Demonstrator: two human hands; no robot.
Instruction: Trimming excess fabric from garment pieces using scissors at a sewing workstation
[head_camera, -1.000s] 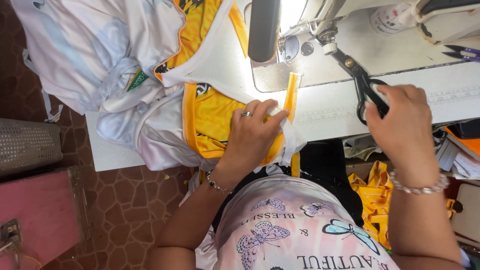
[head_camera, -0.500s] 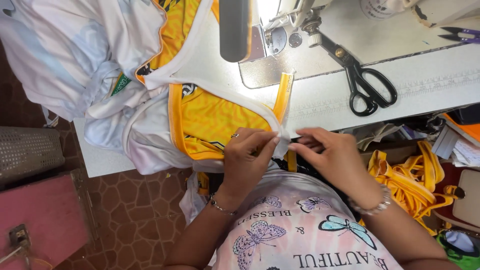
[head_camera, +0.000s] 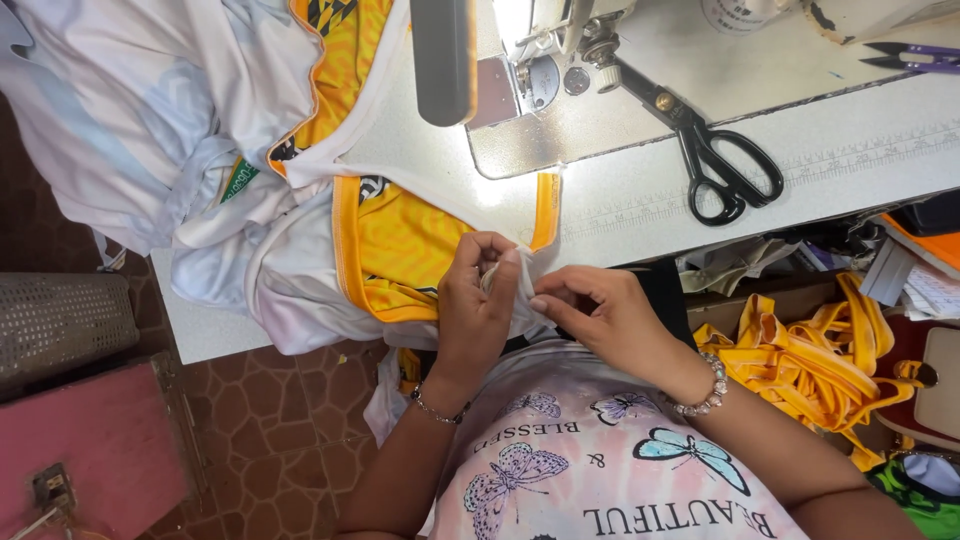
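A white and yellow garment (head_camera: 300, 200) with yellow trim lies spread over the sewing table (head_camera: 800, 170) and hangs off its front edge. My left hand (head_camera: 480, 310) pinches a white fold of that garment at the table's edge. My right hand (head_camera: 600, 315) grips the same white fold from the right, fingertips touching the left hand's. Black-handled scissors (head_camera: 715, 160) lie flat on the table to the upper right, apart from both hands. The sewing machine head (head_camera: 545, 45) stands behind the garment, its lamp lighting the bed.
A dark upright bar (head_camera: 445, 60) crosses the top centre. Purple thread snips (head_camera: 910, 55) lie at the far right of the table. A heap of yellow binding strips (head_camera: 810, 360) sits below the table on the right. A pink box (head_camera: 80, 440) and a grey crate (head_camera: 60, 320) stand at left.
My right hand set the scissors down on the table and came to the garment's edge. Both hands now pinch the white fold together, and the view has shifted slightly.
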